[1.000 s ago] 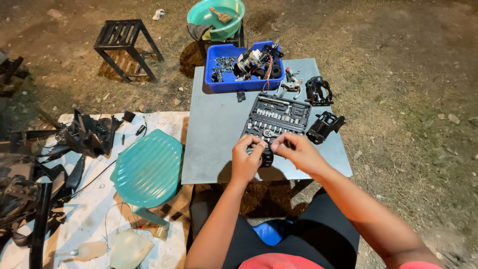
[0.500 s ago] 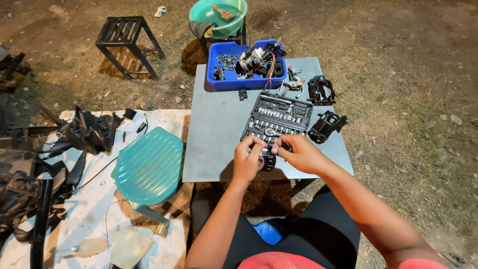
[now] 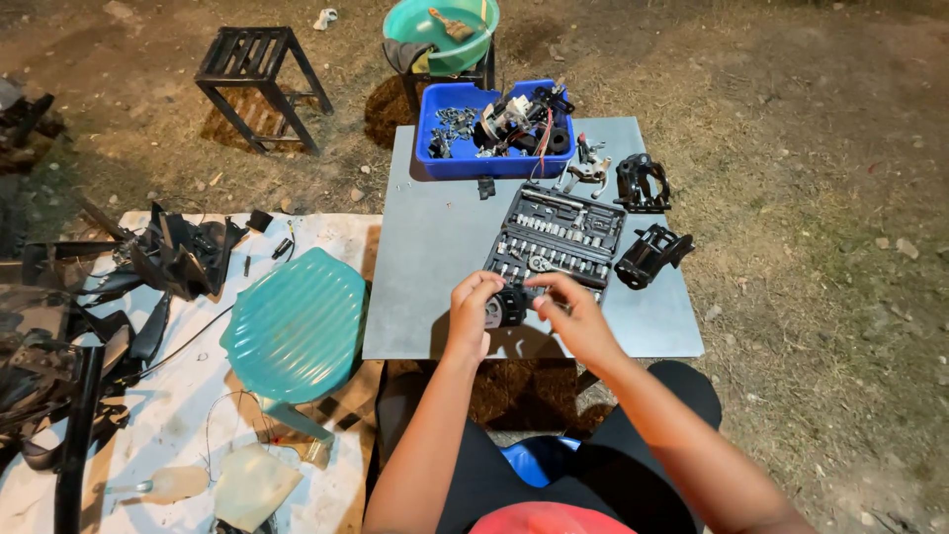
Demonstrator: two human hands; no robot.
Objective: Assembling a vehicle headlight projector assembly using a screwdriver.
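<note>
Outdoors on bare dirt, at a grey table (image 3: 435, 267) with open surface on its left half; left hand (image 3: 472, 309) and right hand (image 3: 576, 318) pinching a small black part (image 3: 511, 307) over the near edge, just below an open socket case (image 3: 556, 235); blue bin (image 3: 435, 158) of parts at the far edge

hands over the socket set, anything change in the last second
Hardly anything. Both hands have kept hold of the small black part at the near edge of the grey table; the left hand and right hand only shifted their fingers slightly. The open socket set, blue bin and teal stool stayed put.
</note>
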